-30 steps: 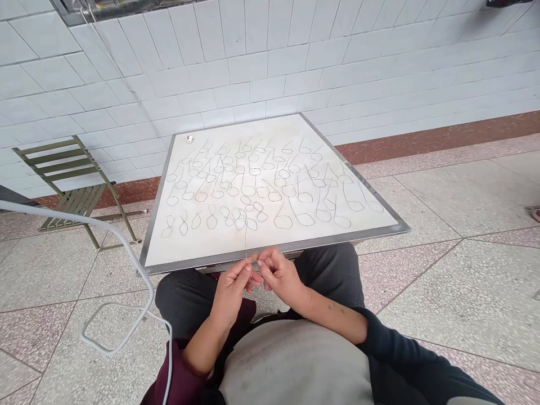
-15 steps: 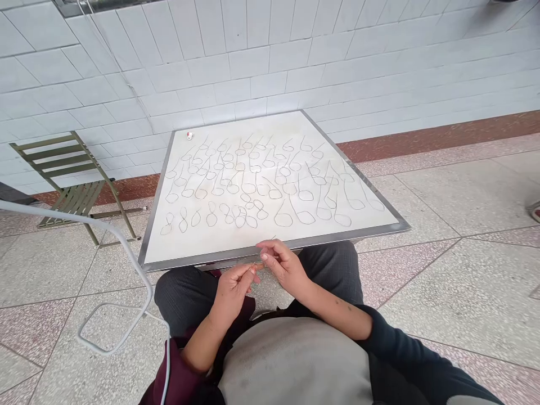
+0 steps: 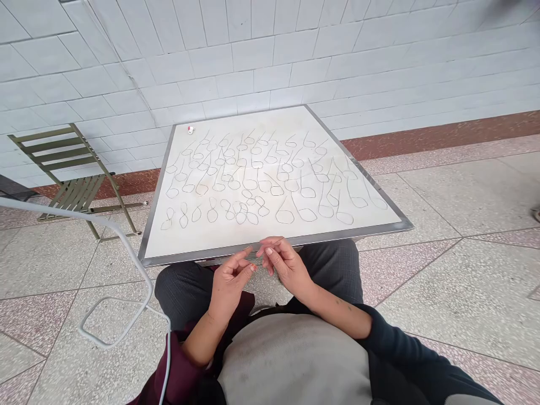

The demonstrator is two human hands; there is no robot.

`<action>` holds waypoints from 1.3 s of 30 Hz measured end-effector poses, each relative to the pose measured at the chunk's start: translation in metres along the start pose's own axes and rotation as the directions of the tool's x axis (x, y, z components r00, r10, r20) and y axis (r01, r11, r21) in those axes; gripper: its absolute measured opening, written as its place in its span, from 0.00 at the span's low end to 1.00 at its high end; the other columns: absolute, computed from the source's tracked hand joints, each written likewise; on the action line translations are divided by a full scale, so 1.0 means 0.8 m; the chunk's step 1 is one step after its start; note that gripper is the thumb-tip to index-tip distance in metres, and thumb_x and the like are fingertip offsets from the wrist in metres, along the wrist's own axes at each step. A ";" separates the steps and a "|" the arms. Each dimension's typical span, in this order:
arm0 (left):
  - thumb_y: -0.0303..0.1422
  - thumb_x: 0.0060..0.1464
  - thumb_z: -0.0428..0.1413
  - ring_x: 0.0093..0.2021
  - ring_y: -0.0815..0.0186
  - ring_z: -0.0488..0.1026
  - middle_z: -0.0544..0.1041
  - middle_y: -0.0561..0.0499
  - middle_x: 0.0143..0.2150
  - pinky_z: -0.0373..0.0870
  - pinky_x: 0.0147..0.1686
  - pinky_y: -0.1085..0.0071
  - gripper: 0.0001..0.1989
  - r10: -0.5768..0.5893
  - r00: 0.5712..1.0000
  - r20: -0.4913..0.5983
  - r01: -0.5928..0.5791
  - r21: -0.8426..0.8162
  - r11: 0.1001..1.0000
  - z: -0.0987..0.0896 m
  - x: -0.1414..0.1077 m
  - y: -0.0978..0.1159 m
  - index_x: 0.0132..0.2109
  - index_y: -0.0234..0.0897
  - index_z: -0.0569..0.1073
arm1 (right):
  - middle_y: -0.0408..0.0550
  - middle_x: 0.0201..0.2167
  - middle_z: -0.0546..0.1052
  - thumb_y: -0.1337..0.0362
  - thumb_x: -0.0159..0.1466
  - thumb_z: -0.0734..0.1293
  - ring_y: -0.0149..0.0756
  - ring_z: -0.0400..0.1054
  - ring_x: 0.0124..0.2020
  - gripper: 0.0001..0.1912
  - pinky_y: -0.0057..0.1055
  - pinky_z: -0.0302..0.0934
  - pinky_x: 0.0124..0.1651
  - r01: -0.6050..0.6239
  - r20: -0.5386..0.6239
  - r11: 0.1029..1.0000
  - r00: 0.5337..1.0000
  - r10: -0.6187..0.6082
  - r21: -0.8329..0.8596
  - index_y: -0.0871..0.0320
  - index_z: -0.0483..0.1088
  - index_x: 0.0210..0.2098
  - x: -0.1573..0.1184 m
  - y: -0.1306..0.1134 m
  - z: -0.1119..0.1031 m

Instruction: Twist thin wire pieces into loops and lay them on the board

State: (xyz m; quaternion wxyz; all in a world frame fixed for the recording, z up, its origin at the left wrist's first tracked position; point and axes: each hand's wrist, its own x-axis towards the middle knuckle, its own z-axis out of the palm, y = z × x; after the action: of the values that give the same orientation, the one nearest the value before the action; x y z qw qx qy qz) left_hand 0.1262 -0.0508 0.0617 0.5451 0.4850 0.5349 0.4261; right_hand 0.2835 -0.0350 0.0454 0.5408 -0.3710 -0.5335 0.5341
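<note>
My left hand (image 3: 230, 279) is just off the table's near edge, above my lap. Its thumb and index finger are apart, and no firm hold shows. Close on its right is my right hand (image 3: 287, 266), fingers bent and thumb drawn in towards the index finger. A very thin wire seems to run at its fingertips; its full shape is too fine to make out. In front, the white tabletop (image 3: 219, 239) carries several rows of thin wire pieces bent into loops, many with a long straight tail. A wire loop (image 3: 284, 217) lies near the front; figure-eight and clustered loops lie to its left.
A small white-and-red object (image 3: 191, 130) sits at the table's far left corner. A green folding chair (image 3: 76, 174) stands to the left. A pale cable arm (image 3: 126, 247) curves through the left foreground. Behind the table rises a white tiled wall (image 3: 253, 56).
My left thumb and index finger, pinched together before, have spread apart. My right hand stays in nearly the same place, its fingers slightly lower and more curled. The view has shifted slightly.
</note>
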 end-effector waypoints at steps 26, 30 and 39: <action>0.32 0.57 0.53 0.29 0.69 0.68 0.75 0.55 0.32 0.65 0.37 0.71 0.35 0.219 0.976 0.014 -0.209 0.362 0.908 0.004 -0.007 -0.004 0.69 0.41 0.49 | 0.47 0.34 0.70 0.67 0.70 0.54 0.35 0.65 0.35 0.25 0.34 0.66 0.40 0.188 0.189 0.673 0.979 -0.072 -0.715 0.51 0.54 0.65 0.016 0.005 -0.007; 0.32 0.57 0.52 0.30 0.68 0.70 0.76 0.55 0.32 0.66 0.37 0.71 0.33 0.249 0.968 -0.016 -0.218 0.429 0.877 0.003 -0.006 -0.005 0.68 0.41 0.52 | 0.44 0.33 0.64 0.74 0.66 0.56 0.30 0.58 0.25 0.30 0.25 0.58 0.26 0.222 0.267 0.451 0.963 0.040 -0.865 0.47 0.54 0.65 0.019 0.008 -0.009; 0.32 0.57 0.53 0.30 0.68 0.72 0.76 0.56 0.31 0.68 0.39 0.70 0.33 0.283 0.957 -0.054 -0.215 0.522 0.825 -0.004 -0.001 -0.009 0.68 0.40 0.51 | 0.47 0.37 0.65 0.81 0.58 0.58 0.31 0.60 0.30 0.29 0.24 0.50 0.26 0.349 0.392 0.291 0.914 0.104 -0.891 0.52 0.65 0.56 0.021 -0.004 -0.007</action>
State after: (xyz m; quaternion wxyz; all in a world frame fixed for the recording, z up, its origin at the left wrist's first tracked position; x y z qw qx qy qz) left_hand 0.1223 -0.0527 0.0550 0.3007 0.6489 0.5948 0.3670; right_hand 0.2874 -0.0184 0.0504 0.1424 -0.4642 -0.8644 0.1303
